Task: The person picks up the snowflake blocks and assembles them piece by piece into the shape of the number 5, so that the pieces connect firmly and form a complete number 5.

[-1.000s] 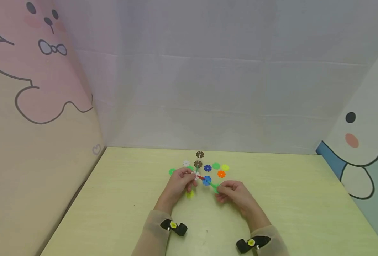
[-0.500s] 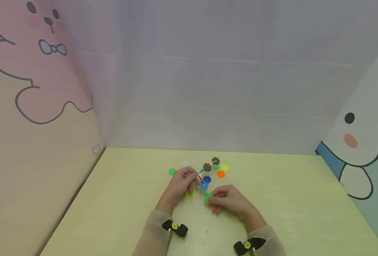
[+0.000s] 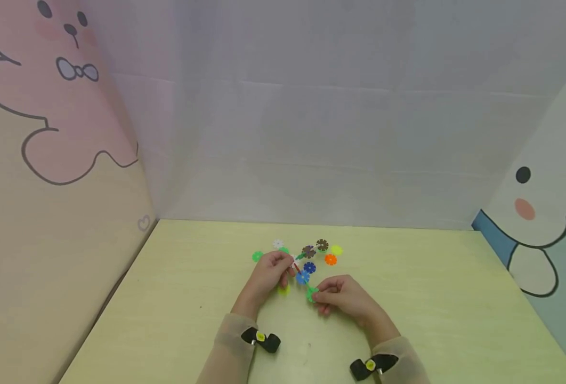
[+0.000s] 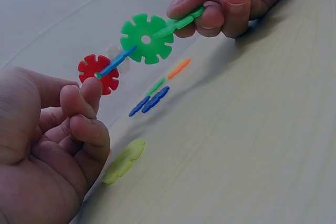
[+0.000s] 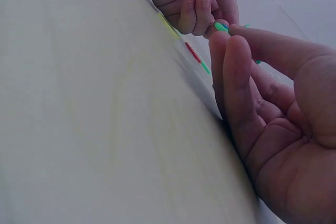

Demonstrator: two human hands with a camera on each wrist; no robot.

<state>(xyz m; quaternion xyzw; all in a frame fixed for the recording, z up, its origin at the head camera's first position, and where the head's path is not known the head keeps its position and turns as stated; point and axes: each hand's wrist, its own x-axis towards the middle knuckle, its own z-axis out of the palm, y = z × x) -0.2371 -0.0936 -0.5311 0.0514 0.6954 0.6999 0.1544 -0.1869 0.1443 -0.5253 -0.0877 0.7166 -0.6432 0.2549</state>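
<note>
A chain of interlocking plastic discs with notched rims stretches between my hands above the table. My left hand (image 3: 268,269) pinches its left end, where a white disc (image 3: 294,261) shows by the fingertips. From there run a red disc (image 4: 84,67), a blue disc (image 4: 118,62) and a green disc (image 4: 152,51). My right hand (image 3: 342,295) pinches the last green disc (image 4: 185,21) between thumb and fingers. Another branch, with two brown discs (image 3: 322,245), slants up to the right from near the left fingertips. The left fingers hide part of the joints.
Loose discs lie on the pale table (image 3: 177,298) around the hands: a dark blue one (image 3: 309,268), an orange one (image 3: 330,259), a yellow one (image 3: 337,250), a green one (image 3: 257,256) and a white one (image 3: 277,244). A yellow-green disc (image 4: 124,161) lies beneath the left hand.
The brown-disc branch has swung from pointing away to slanting right. My right hand has shifted left and nearer with its green disc; the blue disc followed. My left hand has barely moved.
</note>
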